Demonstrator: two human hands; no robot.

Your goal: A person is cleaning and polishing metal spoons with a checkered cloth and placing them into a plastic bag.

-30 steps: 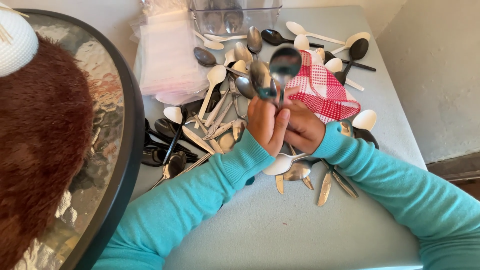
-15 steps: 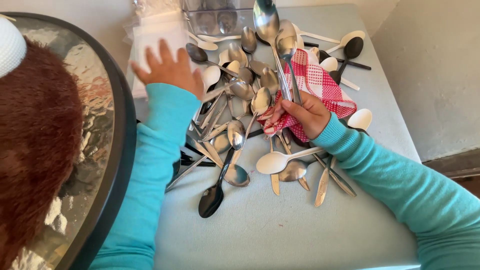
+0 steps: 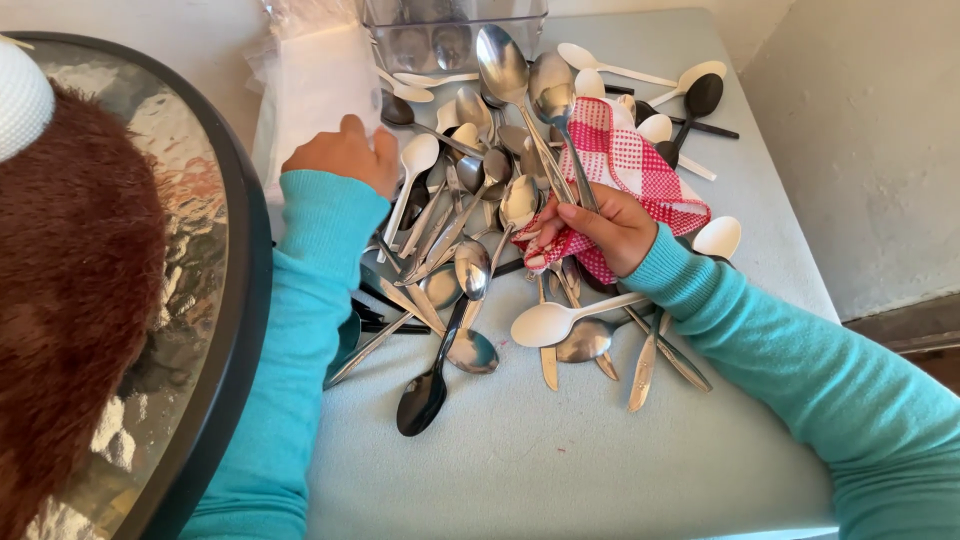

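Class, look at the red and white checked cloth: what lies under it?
The red and white checked cloth lies over part of the spoon pile. The right hand grips it with two metal spoons. Whatever is beneath its middle is hidden.

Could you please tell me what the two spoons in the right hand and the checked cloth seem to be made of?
The two spoons held in the right hand look like polished metal, probably steel: their bowls mirror the light. The checked cloth looks like soft woven fabric, matte red and white, bunched into folds.
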